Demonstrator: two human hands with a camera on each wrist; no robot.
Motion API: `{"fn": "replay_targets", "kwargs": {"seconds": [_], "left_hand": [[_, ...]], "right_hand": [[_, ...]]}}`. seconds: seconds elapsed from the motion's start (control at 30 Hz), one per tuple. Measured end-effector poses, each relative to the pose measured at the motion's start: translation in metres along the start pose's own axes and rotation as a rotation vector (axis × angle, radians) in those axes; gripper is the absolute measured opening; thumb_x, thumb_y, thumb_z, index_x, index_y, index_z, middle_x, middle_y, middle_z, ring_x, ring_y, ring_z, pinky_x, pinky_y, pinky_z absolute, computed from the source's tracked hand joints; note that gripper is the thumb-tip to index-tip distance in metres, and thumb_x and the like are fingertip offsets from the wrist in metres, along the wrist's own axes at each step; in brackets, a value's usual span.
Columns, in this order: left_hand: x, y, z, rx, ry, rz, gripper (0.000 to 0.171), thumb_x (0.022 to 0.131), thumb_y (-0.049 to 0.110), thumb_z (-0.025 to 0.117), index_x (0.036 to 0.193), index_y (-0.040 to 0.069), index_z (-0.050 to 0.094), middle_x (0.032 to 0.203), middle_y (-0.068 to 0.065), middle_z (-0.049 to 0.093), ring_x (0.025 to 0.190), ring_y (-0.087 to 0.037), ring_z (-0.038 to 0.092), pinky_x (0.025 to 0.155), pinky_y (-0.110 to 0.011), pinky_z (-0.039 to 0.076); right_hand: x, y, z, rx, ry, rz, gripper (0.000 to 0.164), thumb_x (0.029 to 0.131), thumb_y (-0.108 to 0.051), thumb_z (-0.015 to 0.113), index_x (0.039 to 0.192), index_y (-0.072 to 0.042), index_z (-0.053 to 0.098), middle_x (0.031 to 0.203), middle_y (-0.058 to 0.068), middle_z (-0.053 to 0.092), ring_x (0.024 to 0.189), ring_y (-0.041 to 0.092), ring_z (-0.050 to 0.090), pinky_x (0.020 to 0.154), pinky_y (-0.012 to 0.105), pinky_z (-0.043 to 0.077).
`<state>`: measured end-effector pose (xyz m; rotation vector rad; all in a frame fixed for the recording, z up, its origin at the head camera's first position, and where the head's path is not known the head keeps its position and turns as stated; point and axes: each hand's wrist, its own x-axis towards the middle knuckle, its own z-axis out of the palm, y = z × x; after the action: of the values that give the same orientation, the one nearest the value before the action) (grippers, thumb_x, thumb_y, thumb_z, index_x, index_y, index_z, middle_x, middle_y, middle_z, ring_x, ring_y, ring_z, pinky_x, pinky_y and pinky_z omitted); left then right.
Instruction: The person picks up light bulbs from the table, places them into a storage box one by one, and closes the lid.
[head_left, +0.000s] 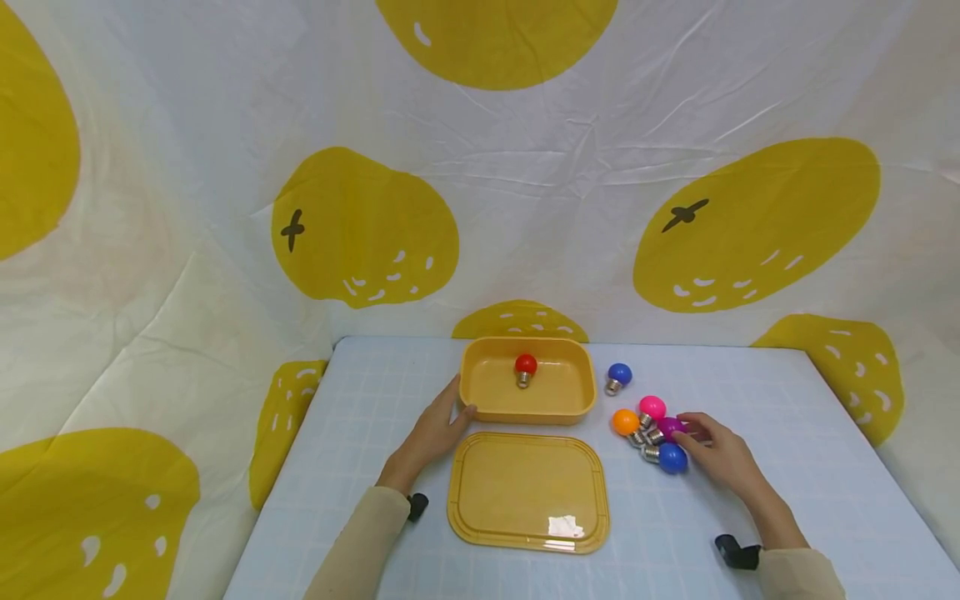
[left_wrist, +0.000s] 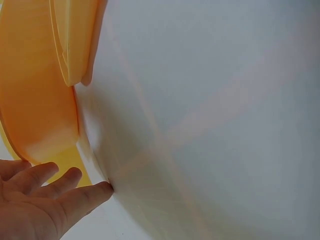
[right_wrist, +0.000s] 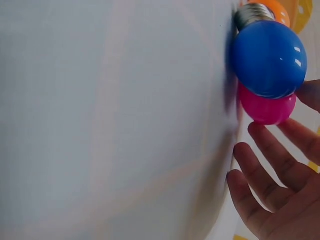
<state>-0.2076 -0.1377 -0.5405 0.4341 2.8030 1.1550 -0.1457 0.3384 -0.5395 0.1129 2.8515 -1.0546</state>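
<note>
A yellow rectangular box [head_left: 480, 412] holds one red light bulb [head_left: 526, 365]. My left hand [head_left: 437, 429] is at the box's near left corner, thumb along the front and extended fingers by the left side. On the right, my right hand [head_left: 718, 450] reaches a purple bulb [head_left: 670, 429], its loosely spread fingers and thumb right at the round end. Bunched with that bulb lie a blue bulb [head_left: 672, 458], an orange bulb [head_left: 626, 422] and a pink bulb [head_left: 652, 407]. In the right wrist view, the blue bulb [right_wrist: 270, 59] partly hides the purple one [right_wrist: 268, 109].
A flat yellow lid [head_left: 528, 492] lies in front of the box. Another blue bulb [head_left: 619, 373] sits to the right of the box. Everything stands on a pale blue checked table [head_left: 360, 392], with a fruit-patterned curtain [head_left: 525, 208] behind it.
</note>
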Motion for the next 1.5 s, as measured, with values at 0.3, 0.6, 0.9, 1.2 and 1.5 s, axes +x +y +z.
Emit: {"fn": "replay_targets", "kwargs": {"seconds": [0.3, 0.6, 0.9, 1.2, 1.5], "left_hand": [[-0.001, 0.0, 0.0, -0.004, -0.001, 0.0, 0.073, 0.105, 0.037, 0.052, 0.161, 0.007, 0.016, 0.164, -0.01, 0.022, 0.149, -0.026, 0.021, 0.121, -0.044, 0.02], [0.0, -0.001, 0.001, -0.004, 0.003, 0.005, 0.073, 0.105, 0.039, 0.052, 0.161, 0.006, 0.016, 0.164, -0.01, 0.022, 0.149, -0.029, 0.022, 0.12, -0.044, 0.02], [-0.002, 0.001, -0.001, -0.003, -0.001, 0.0, 0.075, 0.105, 0.043, 0.05, 0.161, 0.006, 0.016, 0.164, -0.009, 0.021, 0.149, -0.028, 0.022, 0.12, -0.045, 0.02], [-0.001, 0.0, -0.001, -0.006, -0.004, 0.011, 0.074, 0.105, 0.039, 0.051, 0.16, 0.004, 0.016, 0.163, -0.013, 0.022, 0.149, -0.031, 0.022, 0.12, -0.045, 0.02], [-0.001, 0.002, -0.001, -0.005, -0.007, 0.005, 0.074, 0.105, 0.04, 0.051, 0.16, 0.005, 0.016, 0.164, -0.012, 0.021, 0.149, -0.03, 0.022, 0.121, -0.044, 0.02]], "right_hand": [[0.001, -0.001, 0.0, -0.012, 0.016, 0.0, 0.05, 0.099, -0.034, 0.064, 0.134, 0.0, 0.054, 0.119, 0.026, 0.063, 0.104, 0.04, 0.059, 0.086, 0.055, 0.055], [0.001, -0.002, -0.004, 0.0, 0.051, -0.024, 0.047, 0.098, -0.032, 0.066, 0.131, -0.001, 0.056, 0.116, 0.024, 0.065, 0.102, 0.039, 0.061, 0.083, 0.052, 0.057], [-0.002, -0.013, -0.012, 0.015, 0.075, -0.055, 0.049, 0.098, -0.035, 0.066, 0.133, -0.002, 0.056, 0.118, 0.024, 0.064, 0.105, 0.04, 0.06, 0.085, 0.055, 0.057], [0.002, -0.034, -0.019, 0.016, 0.117, -0.126, 0.05, 0.098, -0.037, 0.066, 0.134, -0.004, 0.056, 0.118, 0.023, 0.065, 0.104, 0.041, 0.062, 0.085, 0.055, 0.057], [0.015, -0.062, -0.024, 0.021, 0.106, -0.205, 0.049, 0.097, -0.033, 0.068, 0.134, -0.004, 0.055, 0.122, 0.023, 0.063, 0.108, 0.04, 0.061, 0.09, 0.057, 0.054]]}}
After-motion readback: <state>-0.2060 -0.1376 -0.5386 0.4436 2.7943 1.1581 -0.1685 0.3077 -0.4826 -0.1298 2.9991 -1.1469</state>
